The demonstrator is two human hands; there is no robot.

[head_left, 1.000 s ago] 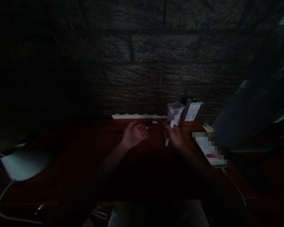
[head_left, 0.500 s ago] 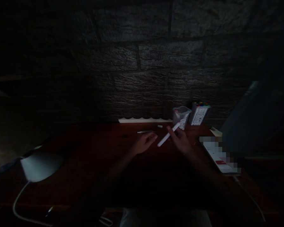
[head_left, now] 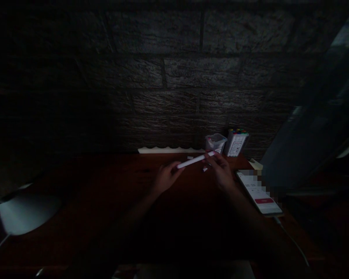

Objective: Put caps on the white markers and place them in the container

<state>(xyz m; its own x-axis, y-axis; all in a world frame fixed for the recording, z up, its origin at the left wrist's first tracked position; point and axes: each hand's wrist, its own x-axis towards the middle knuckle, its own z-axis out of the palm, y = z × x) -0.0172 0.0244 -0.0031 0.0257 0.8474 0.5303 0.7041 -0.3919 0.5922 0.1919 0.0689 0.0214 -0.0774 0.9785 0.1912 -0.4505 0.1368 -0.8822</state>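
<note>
In dim light, a white marker pen (head_left: 194, 160) lies nearly level above a dark red wooden desk (head_left: 110, 201), held at both ends. My left hand (head_left: 166, 177) pinches its left end with curled fingers. Around the right end, which shows a pink tip, the fingers of my right hand (head_left: 222, 170) are closed. A small white cap-like piece (head_left: 205, 169) lies on the desk just under the pen, and another small white piece (head_left: 190, 157) lies behind it.
Two clear tubs of markers (head_left: 215, 142) (head_left: 236, 142) stand at the back against a dark stone wall. A phone (head_left: 259, 191) with a lit screen and a cable lies right of my right hand. A white rounded object (head_left: 26, 213) sits at the left.
The pen swung from upright in my right hand to nearly level, and my left hand came in and took its left end. The view shifted slightly.
</note>
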